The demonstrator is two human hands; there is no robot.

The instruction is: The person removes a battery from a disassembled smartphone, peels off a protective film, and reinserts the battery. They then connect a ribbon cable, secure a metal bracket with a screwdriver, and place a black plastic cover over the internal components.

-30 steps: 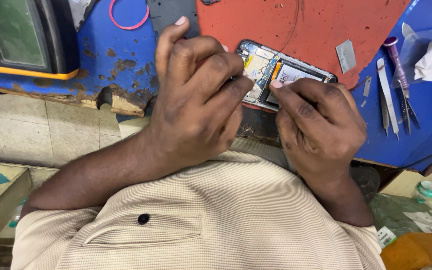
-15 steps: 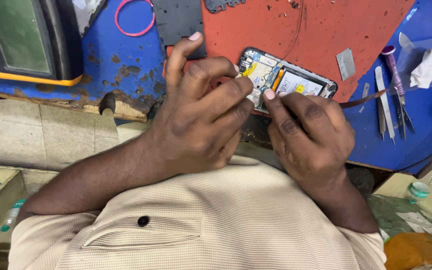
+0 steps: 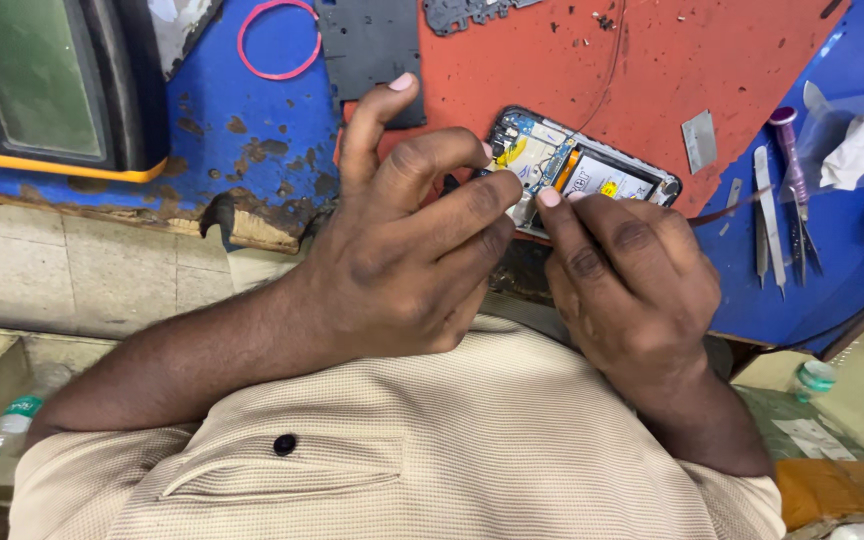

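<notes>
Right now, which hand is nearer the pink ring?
Left. The left hand lies below and right of the pink ring, index finger raised toward it. The right hand is further right, past the opened phone.

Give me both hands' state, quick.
Left hand: fingers pinched at the opened phone; whether they hold anything cannot be told.
Right hand: fingertip pressing the phone, holding nothing visible.

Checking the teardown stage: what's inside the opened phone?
Inside the opened phone: an orange flex strip, yellow patches and blue-green board parts. The left hand and right hand cover its near edge, so that part is hidden.
</notes>
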